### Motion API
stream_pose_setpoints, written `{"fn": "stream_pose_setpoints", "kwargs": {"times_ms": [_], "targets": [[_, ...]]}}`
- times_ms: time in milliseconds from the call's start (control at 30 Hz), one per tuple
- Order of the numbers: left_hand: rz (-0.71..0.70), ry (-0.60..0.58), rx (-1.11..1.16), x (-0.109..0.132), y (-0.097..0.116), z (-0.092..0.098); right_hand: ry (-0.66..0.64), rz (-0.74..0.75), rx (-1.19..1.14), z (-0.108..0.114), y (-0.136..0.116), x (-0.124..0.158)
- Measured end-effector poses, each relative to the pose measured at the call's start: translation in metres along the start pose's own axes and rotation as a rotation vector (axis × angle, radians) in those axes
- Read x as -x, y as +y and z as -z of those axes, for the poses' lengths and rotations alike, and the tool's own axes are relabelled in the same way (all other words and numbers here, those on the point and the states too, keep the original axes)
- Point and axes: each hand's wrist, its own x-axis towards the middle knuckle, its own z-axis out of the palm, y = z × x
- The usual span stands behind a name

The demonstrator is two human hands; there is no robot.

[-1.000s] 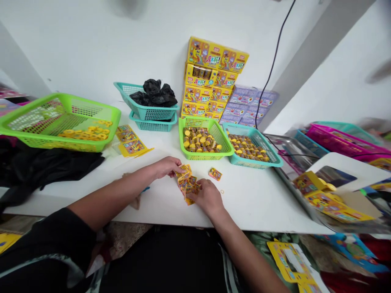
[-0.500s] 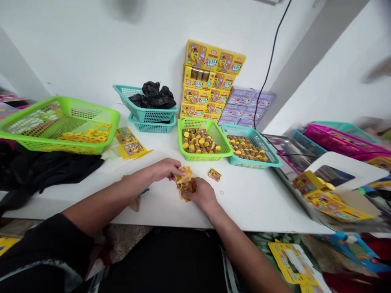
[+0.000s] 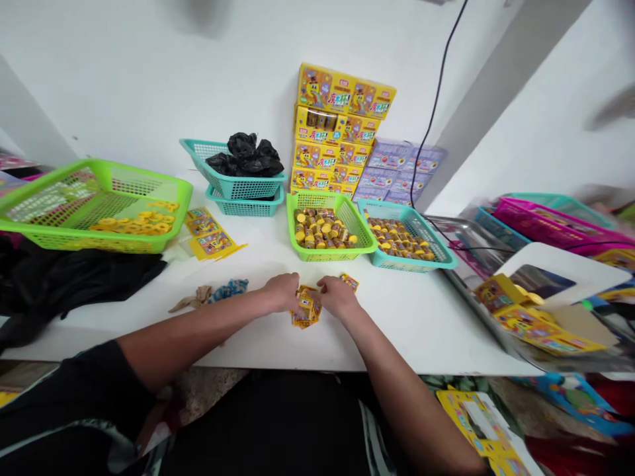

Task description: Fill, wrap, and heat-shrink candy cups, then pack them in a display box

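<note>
A white table runs along a white wall, down which a black cable hangs. Stacked yellow printed cartons stand at the back, with a green mesh plastic basket of small yellow-capped pieces before them. A lone small yellow packet lies just beside the right hand. This hand and the left hand pinch a stack of small yellow printed packets between them, low over the table's near middle. Its long axis runs roughly from person to wall.
</note>
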Motion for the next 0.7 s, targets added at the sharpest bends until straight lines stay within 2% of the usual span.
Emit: {"fn": "stream_pose_setpoints", "kwargs": {"times_ms": [133, 267, 367, 467, 700], "targets": [[0.002, -0.020, 0.048, -0.001, 0.006, -0.001, -0.123, 0.046, 0.017, 0.000, -0.010, -0.010], [-0.026, -0.016, 0.062, 0.000, 0.003, -0.004, -0.147, 0.079, -0.001, -0.001, -0.008, -0.008], [-0.077, 0.039, 0.134, 0.004, 0.000, -0.010, -0.119, 0.118, -0.065, -0.004, -0.001, -0.005], [-0.132, 0.118, 0.358, 0.005, -0.002, -0.018, -0.065, 0.168, -0.167, -0.009, 0.008, -0.001], [-0.114, 0.108, 0.640, 0.006, -0.003, -0.037, 0.090, 0.200, -0.426, -0.028, 0.025, 0.007]]}}
